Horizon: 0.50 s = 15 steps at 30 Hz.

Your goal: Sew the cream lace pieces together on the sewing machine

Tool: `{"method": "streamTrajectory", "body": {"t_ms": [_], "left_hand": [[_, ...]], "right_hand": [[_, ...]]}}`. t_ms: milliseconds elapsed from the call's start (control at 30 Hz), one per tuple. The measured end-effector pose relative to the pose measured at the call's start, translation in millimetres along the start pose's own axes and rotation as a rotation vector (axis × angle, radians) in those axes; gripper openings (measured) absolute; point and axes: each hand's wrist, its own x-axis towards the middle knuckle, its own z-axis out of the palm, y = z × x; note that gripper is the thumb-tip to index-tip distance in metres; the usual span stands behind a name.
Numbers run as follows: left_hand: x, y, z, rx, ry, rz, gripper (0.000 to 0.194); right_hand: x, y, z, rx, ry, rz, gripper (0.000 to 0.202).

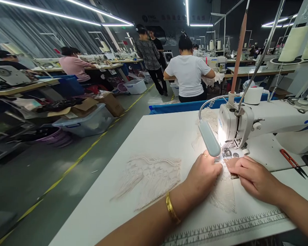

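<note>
At the sewing machine (pixel 233 123), my left hand (pixel 204 174) has its fingers closed on the near edge of a cream lace piece (pixel 222 194), just below the lit needle area. Close on its right, my right hand (pixel 254 176) pinches the same lace beside the presser foot. The lace hangs down over the white table between both hands. A grey lamp head (pixel 209 138) covers part of the needle area. Another cream lace piece (pixel 156 177) lies flat on the table, left of my left hand.
Red-handled thread snips (pixel 290 160) lie on the right, beside a dark object. A printed ruler strip (pixel 228 227) runs along the table's near edge. Thread cones (pixel 295 44) stand at the upper right. A person in a white shirt (pixel 186 75) sits beyond the table.
</note>
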Motion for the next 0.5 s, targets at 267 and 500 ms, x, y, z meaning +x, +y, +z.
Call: {"method": "streamTrajectory", "body": {"t_ms": [267,500], "left_hand": [[-2.8,0.5,1.9,0.122,-0.033,0.176,0.03],[3.1,-0.4,-5.8,0.074,-0.129,0.057,0.011]], "right_hand": [[-3.1,-1.4,4.8,-0.073,-0.049,-0.034,0.042],[1.5,-1.3,14.4,-0.097,0.035,-0.003,0.043]]}}
